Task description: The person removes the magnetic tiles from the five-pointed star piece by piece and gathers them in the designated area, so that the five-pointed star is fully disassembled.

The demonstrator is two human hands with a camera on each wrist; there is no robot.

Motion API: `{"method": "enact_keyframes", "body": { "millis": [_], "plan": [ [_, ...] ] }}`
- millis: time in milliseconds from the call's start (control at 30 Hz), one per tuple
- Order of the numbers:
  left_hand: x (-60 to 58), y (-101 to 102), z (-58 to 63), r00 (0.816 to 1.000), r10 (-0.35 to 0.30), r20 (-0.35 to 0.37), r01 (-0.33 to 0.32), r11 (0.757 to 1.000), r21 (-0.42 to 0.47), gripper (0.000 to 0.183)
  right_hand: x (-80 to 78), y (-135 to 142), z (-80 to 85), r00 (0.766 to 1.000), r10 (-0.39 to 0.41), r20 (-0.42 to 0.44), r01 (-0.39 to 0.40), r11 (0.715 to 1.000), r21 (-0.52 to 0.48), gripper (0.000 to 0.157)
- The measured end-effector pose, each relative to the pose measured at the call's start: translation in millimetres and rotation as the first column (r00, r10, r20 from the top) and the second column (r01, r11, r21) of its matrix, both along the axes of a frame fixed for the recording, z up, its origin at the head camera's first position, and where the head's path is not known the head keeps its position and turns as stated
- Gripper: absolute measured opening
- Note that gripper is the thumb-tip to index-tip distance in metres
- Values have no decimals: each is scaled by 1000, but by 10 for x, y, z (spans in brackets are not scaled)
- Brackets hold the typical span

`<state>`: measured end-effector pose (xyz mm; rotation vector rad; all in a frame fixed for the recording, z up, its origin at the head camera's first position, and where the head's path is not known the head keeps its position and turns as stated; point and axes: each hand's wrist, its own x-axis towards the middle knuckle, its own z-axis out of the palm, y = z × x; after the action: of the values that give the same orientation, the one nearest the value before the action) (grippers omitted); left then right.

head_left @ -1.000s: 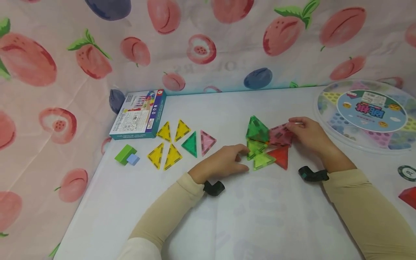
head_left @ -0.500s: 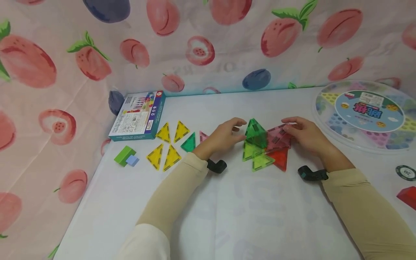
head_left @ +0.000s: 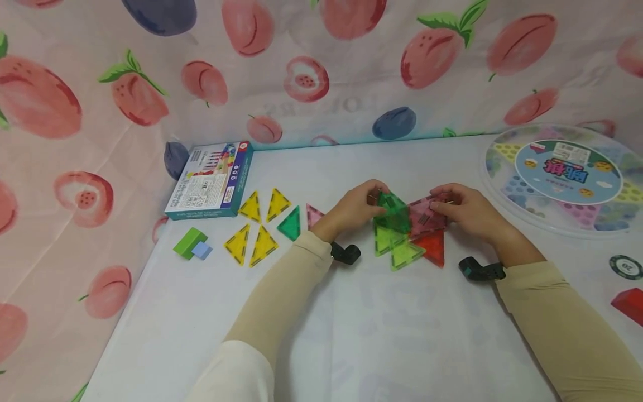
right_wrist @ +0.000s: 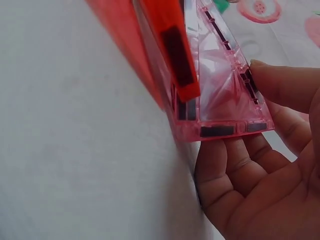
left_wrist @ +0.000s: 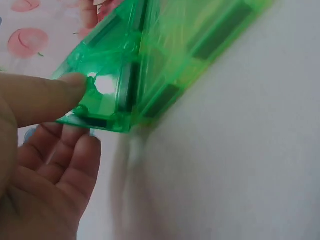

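Translucent triangular magnetic tiles are joined in a cluster on the table. My left hand pinches the dark green tile of the cluster between thumb and fingers. My right hand holds the pink tile by its outer edge, thumb on one side and fingers below. Yellow-green tiles and a red tile lie at the near side of the cluster. In the left wrist view, a yellow-green tile adjoins the dark green one.
Left of the cluster lie several yellow tiles, a green triangle and a pink triangle. Farther left are a green block, a blue block and a box. A round game board, a chip and a red block are right.
My left hand has gone from beside the yellow-green tiles up to the dark green tile and now pinches it. The green part has tilted slightly; my right hand stays at the pink tile.
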<state>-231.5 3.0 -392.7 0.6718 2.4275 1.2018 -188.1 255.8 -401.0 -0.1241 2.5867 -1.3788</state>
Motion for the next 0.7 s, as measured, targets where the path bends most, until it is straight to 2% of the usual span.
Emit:
{"method": "enact_keyframes", "body": {
  "millis": [233, 367, 467, 567, 700],
  "plan": [
    [68, -63, 20, 999, -37, -19, 36, 998, -57, 37, 6, -21, -6, 1000, 3, 24, -5, 999, 51, 46],
    [132, -120, -10, 997, -54, -53, 52, 998, -34, 47, 8, -17, -15, 1000, 2, 8, -3, 996, 86, 46],
    [176, -189, -21, 997, -28, -71, 28, 1000, -2, 50, 8, -13, -22, 1000, 0, 4, -1, 995, 99, 47],
    [225, -283, 3, 997, 30, -77, -28, 999, 27, 46, 7, -10, -23, 1000, 0, 16, -2, 995, 102, 49],
    [294, -394, 85, 995, 82, -58, -73, 988, 133, 41, 1, -8, -25, 1000, -2, 22, 0, 995, 104, 51]
  ]
}}
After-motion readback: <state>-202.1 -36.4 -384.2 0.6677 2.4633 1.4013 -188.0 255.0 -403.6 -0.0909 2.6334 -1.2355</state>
